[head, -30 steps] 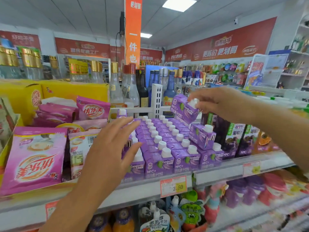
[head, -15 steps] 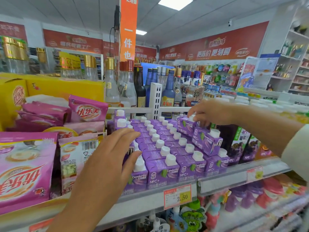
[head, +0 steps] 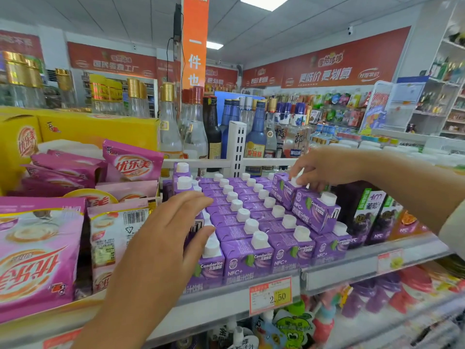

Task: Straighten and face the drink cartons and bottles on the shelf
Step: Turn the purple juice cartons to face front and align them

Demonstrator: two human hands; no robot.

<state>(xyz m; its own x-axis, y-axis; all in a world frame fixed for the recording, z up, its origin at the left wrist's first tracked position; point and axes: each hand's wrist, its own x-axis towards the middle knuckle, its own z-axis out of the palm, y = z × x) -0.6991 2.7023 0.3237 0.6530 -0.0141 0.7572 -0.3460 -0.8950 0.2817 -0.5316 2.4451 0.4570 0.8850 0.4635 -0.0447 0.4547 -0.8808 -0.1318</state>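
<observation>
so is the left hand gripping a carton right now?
No: the left hand hovers open, fingers spread over the purple juice cartons, closed on none.

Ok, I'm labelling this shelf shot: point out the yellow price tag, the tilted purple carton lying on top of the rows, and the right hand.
yellow price tag (head: 271, 295), head view, its printed face.
tilted purple carton (head: 317, 212), head view, its label side.
right hand (head: 327, 170), head view, its back.

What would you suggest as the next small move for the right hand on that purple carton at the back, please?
Probably press that purple white-capped juice carton down level. The right hand pinches its cap, yet it sits tilted above the flat rows, like the second raised purple carton in front. The left hand rests open on the left-hand cartons.
</observation>
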